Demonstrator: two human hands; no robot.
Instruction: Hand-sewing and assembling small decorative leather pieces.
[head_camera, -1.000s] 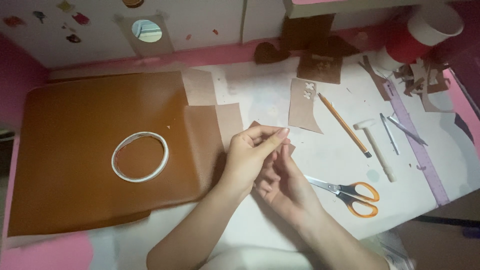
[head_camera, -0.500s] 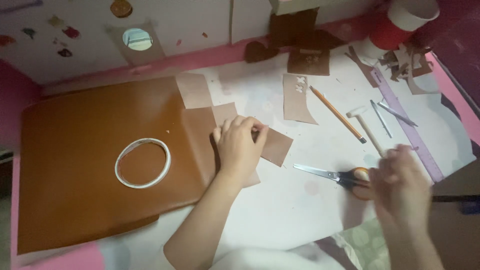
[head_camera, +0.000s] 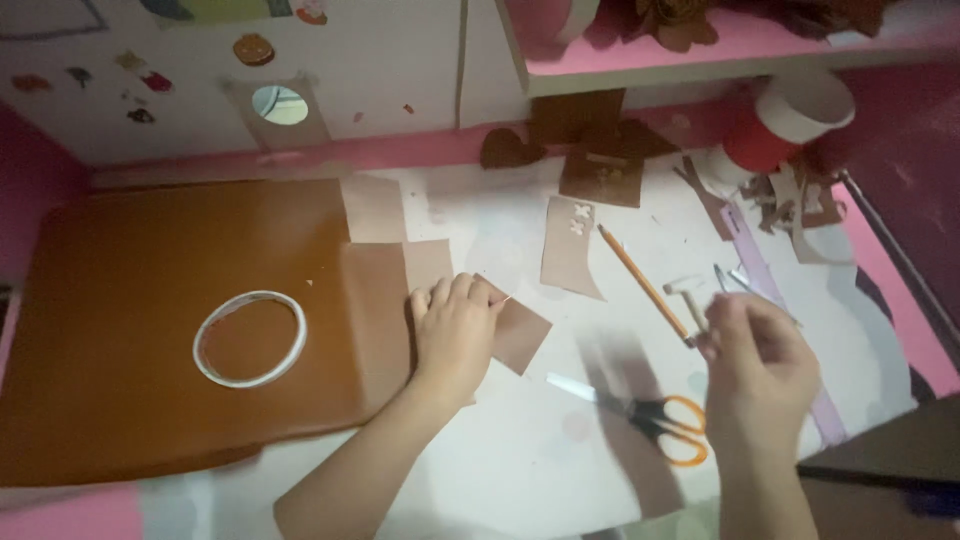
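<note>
Smooth matt brown leatherette sheet

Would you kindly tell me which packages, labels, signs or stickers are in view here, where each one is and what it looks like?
Small stickers: upper left on the white wall panel, dark red and brown, blurred.
Round brown sticker: top of the same panel.
Red-and-white cup: top right of the desk, cylindrical.
No packages or screens.

On the bench, the tape ring lies on the big sheet at nine o'clock. The small piece sits centre, scissors at four o'clock, pencil at two o'clock, cup beyond it.
</note>
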